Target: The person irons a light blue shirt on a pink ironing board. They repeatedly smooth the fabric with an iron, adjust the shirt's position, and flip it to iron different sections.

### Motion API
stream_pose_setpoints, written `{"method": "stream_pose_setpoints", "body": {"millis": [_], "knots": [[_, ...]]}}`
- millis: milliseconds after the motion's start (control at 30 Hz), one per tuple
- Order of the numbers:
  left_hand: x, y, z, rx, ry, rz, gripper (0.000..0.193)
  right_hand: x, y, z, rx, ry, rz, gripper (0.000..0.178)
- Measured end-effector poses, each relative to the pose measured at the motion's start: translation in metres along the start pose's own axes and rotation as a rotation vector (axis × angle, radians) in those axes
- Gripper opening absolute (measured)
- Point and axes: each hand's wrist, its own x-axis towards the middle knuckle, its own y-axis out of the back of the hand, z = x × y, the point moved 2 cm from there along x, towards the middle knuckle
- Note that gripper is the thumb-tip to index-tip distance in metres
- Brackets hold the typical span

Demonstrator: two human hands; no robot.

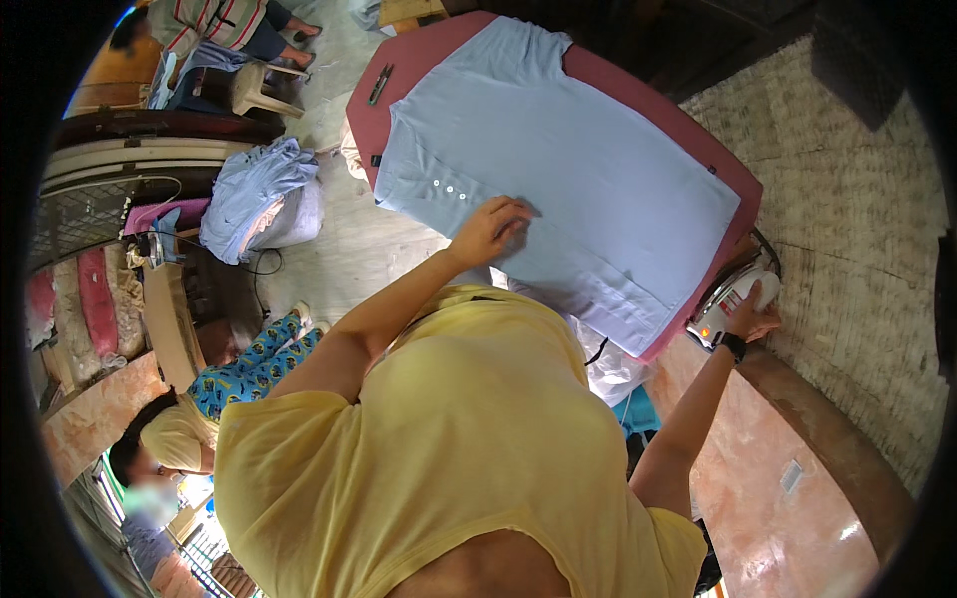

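A light blue short-sleeved shirt (pixel 558 149) lies spread flat over a dark red padded ironing board (pixel 628 90). White buttons show on its placket near the left side. Close to those buttons, my left hand (pixel 490 229) rests on the cloth with loosely bent fingers, gripping nothing that shows. At the board's right end, my right hand (pixel 748 317) is closed around a white clothes iron (pixel 720 301) with an orange light lit. The iron sits beside the shirt's edge, off the cloth. The sole of the iron is hidden.
A small dark clipper-like tool (pixel 380 85) lies on the board's upper left. Left of it, a heap of blue garments (pixel 261 194) stands on the floor. One person sits on the far left; another person (pixel 249 369) is at the lower left. A wall (pixel 827 199) borders the right.
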Motion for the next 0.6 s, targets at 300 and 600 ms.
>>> {"method": "stream_pose_setpoints", "body": {"millis": [300, 600], "knots": [[-0.021, -0.029, -0.004, -0.964, 1.036, -0.062, 0.022, 0.024, -0.064, -0.112, -0.294, 0.759, -0.157, 0.041], [-0.067, -0.026, -0.022, -0.338, 0.906, -0.961, 0.044, 0.061, -0.162, -0.114, -0.244, 0.626, -1.023, 0.032]]}}
